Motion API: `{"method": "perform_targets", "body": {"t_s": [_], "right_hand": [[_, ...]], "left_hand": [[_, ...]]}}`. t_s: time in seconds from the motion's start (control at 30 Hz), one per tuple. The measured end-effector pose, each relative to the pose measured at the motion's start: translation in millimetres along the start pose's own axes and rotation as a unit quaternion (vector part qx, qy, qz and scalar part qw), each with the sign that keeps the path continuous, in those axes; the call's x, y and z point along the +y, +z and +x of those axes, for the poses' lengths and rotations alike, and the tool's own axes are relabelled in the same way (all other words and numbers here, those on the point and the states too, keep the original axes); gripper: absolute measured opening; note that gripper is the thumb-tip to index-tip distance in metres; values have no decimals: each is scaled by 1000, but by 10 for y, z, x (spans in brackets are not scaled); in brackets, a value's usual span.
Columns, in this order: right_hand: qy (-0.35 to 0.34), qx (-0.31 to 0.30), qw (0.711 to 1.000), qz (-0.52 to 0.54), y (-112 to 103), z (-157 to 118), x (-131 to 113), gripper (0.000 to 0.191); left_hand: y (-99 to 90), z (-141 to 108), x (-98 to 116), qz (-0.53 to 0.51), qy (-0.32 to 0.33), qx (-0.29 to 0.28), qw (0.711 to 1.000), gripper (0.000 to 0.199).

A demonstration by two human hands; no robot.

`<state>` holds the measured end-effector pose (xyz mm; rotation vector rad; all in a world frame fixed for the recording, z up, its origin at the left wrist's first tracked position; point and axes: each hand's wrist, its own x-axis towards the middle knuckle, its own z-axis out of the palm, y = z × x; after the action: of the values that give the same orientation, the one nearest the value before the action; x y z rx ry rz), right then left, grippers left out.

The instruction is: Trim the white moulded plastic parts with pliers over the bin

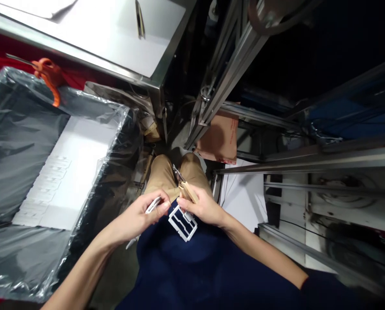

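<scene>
Over my lap, my left hand (153,208) is closed on a small white plastic part (153,205), pinched between thumb and fingers. My right hand (203,207) is wrapped round nippers (188,192) with tan handles, their metal tip pointing away from me. Below those fingers, a white plastic frame (183,224) with rectangular openings hangs against my dark blue shirt. It seems to be held by the right hand too, though the grip itself is hidden. The two hands are close together, the left one slightly apart from the frame.
At left stands a bin lined with clear plastic (119,125), with white parts (50,189) laid in rows inside. Orange-handled scissors (48,75) hang at its rim. A metal-edged table (115,38) bears a narrow tool (140,19). A brown bag (220,135) and metal frame bars (234,56) are at right.
</scene>
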<state>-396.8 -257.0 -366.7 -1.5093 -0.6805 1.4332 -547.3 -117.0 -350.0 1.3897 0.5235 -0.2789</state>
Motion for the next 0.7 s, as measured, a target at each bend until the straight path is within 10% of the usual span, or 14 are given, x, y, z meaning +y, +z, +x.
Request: {"method": "perform_targets", "body": {"t_s": [0.37,0.7], "right_hand": [[21,-7,1000,-4,17,-82,97,22],[-32,-38,994,99,48,-55,258,23]], "left_hand": [[40,69,131,168,-17,-86,982,21],[156,149,21,102,119,-25,987,18]]}}
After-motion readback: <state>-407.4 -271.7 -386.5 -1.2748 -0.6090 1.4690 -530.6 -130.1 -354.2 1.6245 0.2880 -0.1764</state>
